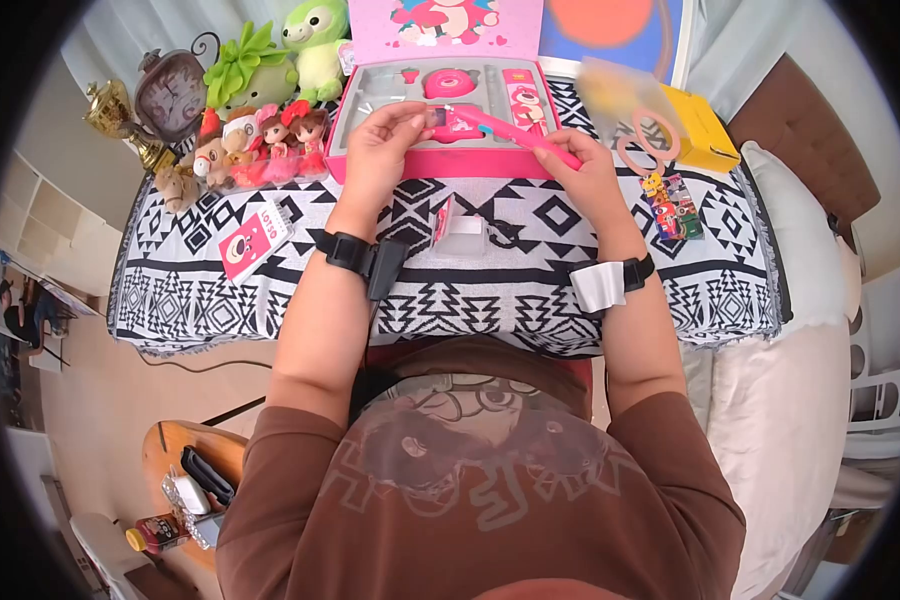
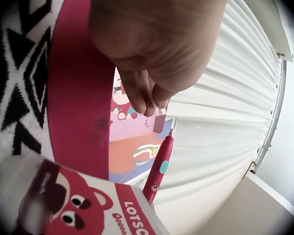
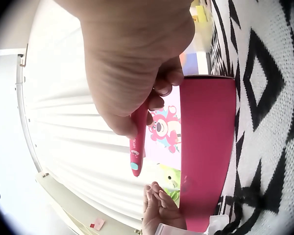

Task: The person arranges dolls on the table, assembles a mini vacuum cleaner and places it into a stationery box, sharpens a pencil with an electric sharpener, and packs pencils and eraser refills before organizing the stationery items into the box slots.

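A pink pen-shaped device (image 1: 515,135) with a teal button and a metal tip slants above the open pink box (image 1: 370,168). My right hand (image 1: 580,170) grips its back end, fingers curled round the barrel in the right wrist view. Its tip points left, toward my left hand (image 1: 382,145). The left thumb and fingertips come together over the box's front left; I cannot tell whether they pinch something small. In the box's grey tray lie a round pink item (image 1: 451,83) and a packet with a pink bear (image 1: 526,100).
A LOTSO notepad (image 1: 254,243) and a small clear case (image 1: 462,238) lie on the patterned cloth in front. Dolls (image 1: 278,145), plush toys (image 1: 317,50), a clock (image 1: 171,95) and a trophy stand left. A yellow box (image 1: 705,130) and stickers (image 1: 672,208) are at the right.
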The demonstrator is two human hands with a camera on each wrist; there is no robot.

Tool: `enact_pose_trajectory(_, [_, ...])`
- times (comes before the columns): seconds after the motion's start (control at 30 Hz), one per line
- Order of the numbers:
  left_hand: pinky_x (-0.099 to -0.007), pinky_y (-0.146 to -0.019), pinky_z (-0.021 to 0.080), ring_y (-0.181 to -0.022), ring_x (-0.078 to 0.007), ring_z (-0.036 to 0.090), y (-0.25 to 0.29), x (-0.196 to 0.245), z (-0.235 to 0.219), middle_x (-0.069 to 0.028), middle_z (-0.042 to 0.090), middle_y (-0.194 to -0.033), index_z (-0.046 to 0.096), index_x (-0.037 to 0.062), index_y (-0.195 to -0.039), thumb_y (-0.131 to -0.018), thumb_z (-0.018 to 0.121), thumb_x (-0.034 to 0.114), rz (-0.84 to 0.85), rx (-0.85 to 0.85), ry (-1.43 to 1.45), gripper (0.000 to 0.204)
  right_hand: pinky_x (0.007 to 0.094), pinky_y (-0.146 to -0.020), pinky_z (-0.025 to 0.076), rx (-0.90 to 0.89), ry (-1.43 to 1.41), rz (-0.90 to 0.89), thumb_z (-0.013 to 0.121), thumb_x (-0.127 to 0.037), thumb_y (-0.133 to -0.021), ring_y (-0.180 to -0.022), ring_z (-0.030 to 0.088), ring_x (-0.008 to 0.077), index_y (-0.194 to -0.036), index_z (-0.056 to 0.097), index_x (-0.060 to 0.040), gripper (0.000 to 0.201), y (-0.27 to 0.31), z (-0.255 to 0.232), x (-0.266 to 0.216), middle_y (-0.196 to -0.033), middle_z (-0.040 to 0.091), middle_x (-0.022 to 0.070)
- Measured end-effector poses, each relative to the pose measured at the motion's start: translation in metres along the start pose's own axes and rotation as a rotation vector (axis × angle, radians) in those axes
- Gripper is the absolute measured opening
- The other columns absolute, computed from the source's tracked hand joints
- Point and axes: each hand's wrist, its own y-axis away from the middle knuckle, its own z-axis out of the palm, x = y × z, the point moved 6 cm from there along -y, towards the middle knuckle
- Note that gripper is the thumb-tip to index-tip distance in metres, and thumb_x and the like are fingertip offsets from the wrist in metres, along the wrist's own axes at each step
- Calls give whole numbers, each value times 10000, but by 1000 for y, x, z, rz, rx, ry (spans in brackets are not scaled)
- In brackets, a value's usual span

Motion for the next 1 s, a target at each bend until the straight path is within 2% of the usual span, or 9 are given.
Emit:
enact_pose_trajectory(0.13, [-293, -905, 540, -989, -195, 666, 0, -2, 2, -151, 673, -1090, 608, -54, -1149, -941, 595, 49, 9, -19, 15, 232, 209, -623, 426, -13, 32, -2, 730, -155, -856, -695, 540, 56, -985, 658, -13, 205, 1, 3, -3, -755, 630, -5])
enact_pose_trajectory(0.23, [-280, -881, 535, -969, -183, 669, 1, -3, 3, -139, 684, -1063, 618, -48, -1140, -939, 602, 55, 25, -23, -32, 227, 211, -620, 426, -28, 0, 29, 736, -156, -851, -699, 537, 53, -983, 660, -9, 212, 2, 4, -3, -757, 628, -8])
enact_pose_trajectory(0.4, [-259, -817, 518, -929, -157, 675, 6, -2, 12, -94, 701, -998, 636, -22, -1133, -937, 613, 65, 15, -103, -116, 216, 208, -619, 423, -42, 53, -20, 741, -159, -849, -699, 532, 48, -976, 673, -6, 210, 3, 6, -4, -768, 622, -11])
enact_pose_trajectory(0.7, [-240, -812, 510, -903, -114, 659, 9, 0, 14, -70, 706, -965, 659, -14, -1095, -929, 623, 68, 47, -89, -252, 188, 206, -613, 411, -60, 27, 27, 741, -158, -847, -693, 515, 46, -959, 678, -1, 203, 4, 7, -2, -756, 607, -20])
enact_pose_trajectory(0.83, [-260, -799, 522, -885, -130, 668, 10, 1, 16, -82, 706, -934, 659, -16, -1065, -927, 610, 42, 70, -83, -304, 158, 208, -609, 405, -56, 40, 19, 742, -162, -846, -685, 505, 46, -950, 675, -2, 203, 3, 7, 1, -747, 606, -21])
enact_pose_trajectory(1.0, [-250, -767, 516, -855, -112, 657, 9, -2, 15, -69, 707, -916, 667, -9, -1058, -916, 626, 43, 101, -78, -353, 157, 212, -608, 400, -64, 50, 23, 738, -169, -847, -684, 502, 47, -930, 669, -5, 197, 3, 8, 1, -734, 608, -22])
